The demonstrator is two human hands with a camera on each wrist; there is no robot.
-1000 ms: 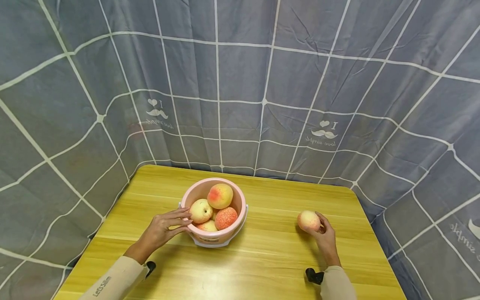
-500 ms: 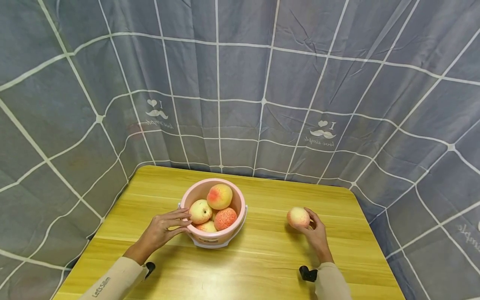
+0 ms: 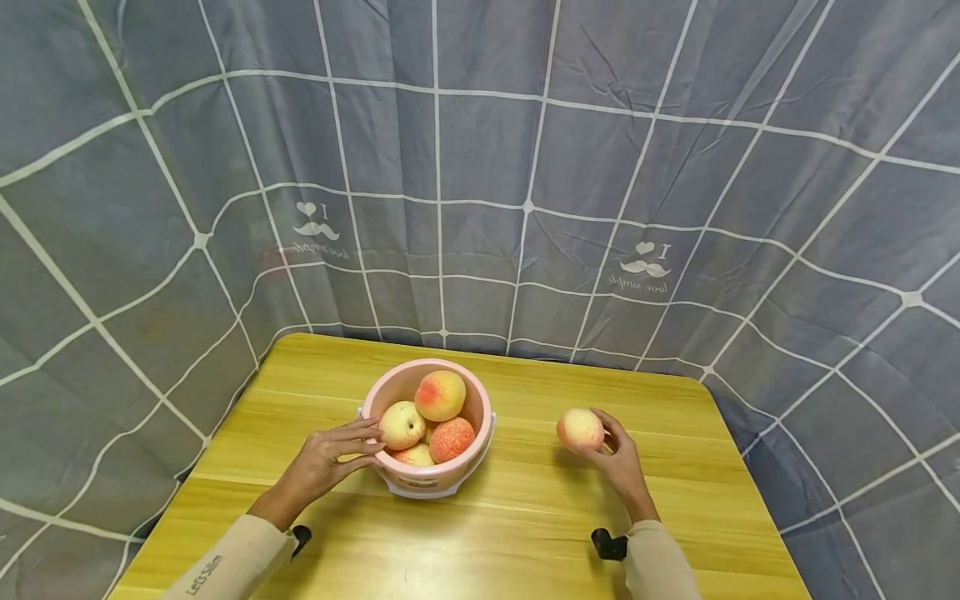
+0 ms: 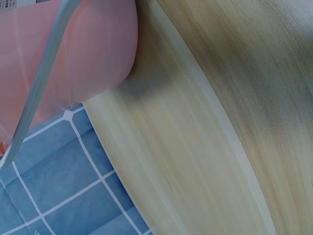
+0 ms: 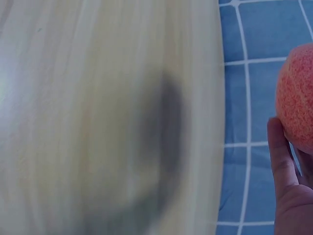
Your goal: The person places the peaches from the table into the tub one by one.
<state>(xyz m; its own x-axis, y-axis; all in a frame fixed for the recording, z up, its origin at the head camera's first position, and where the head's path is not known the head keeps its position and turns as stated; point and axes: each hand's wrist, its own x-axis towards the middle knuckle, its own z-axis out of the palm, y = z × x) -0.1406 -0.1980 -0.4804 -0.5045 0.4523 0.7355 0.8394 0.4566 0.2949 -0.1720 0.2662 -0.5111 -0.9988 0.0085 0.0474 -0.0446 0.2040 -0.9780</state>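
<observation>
A pink bucket (image 3: 431,477) with a pale handle stands on the table at left of centre in the head view. Inside it lie several peaches, among them a yellow-red one (image 3: 440,395), a pale one (image 3: 402,425) and a red one (image 3: 452,440). My left hand (image 3: 327,458) holds the bucket's left rim, fingertips over the edge. To the right of the bucket, my right hand (image 3: 617,462) grips a pale pink peach (image 3: 580,429) between thumb and fingers, raised off the table. In the right wrist view this peach (image 5: 298,98) looks red and speckled. My left hand is outside the left wrist view.
The wooden table (image 3: 525,533) has rounded far corners. A grey-blue curtain (image 3: 480,233) with white grid lines hangs behind it and along both sides. A dark wrist mount (image 3: 608,544) sits by the right sleeve.
My right hand has moved left toward the bucket, carrying the peach with it. The left hand and the bucket have stayed in place.
</observation>
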